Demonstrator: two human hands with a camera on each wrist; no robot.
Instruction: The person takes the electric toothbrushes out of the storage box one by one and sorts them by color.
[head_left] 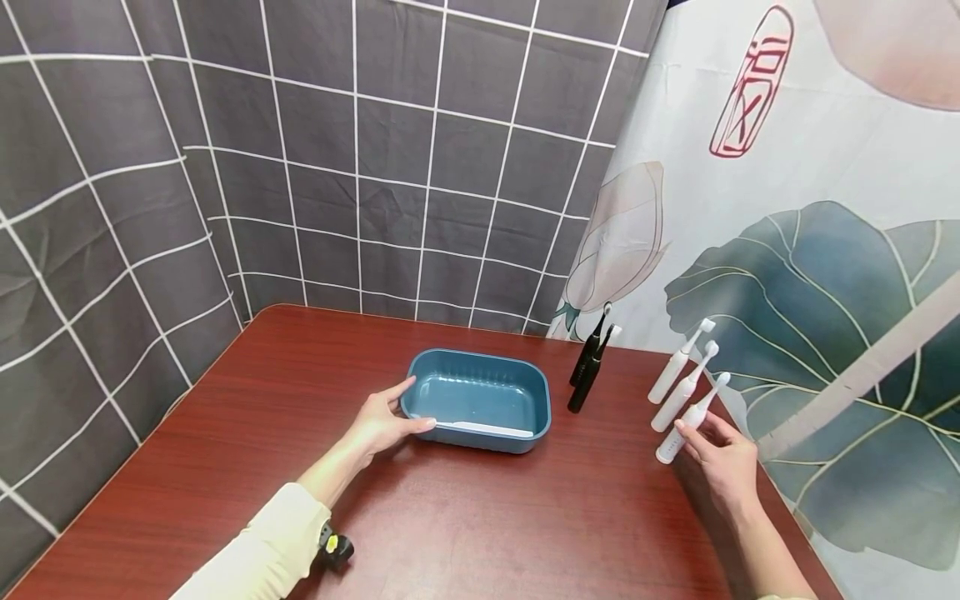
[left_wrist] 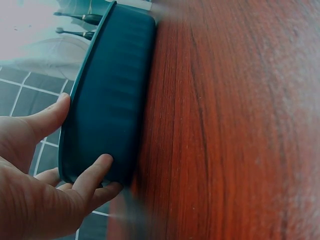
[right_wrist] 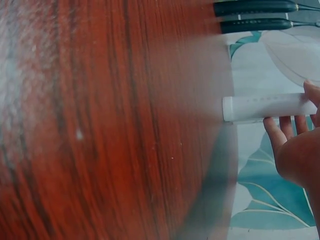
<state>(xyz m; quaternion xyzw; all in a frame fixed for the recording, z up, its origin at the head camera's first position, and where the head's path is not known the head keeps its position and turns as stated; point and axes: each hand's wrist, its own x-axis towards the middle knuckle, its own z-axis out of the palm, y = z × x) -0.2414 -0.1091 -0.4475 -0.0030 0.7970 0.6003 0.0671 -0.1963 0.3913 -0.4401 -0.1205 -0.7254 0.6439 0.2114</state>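
Note:
A blue plastic bin sits near the middle of the table, a long white strip showing along its near side. My left hand grips its left end, thumb at the rim and fingers against the outer wall in the left wrist view. At the right edge of the table, my right hand pinches the handle of a white electric toothbrush, brush head up. Just behind it stand two more white electric toothbrushes. Between them and the bin are two black electric toothbrushes, upright side by side.
The reddish-brown wooden table ends at a dark grey gridded curtain at the back. A white cloth with leaf prints hangs along the right side. A small black device is by my left cuff.

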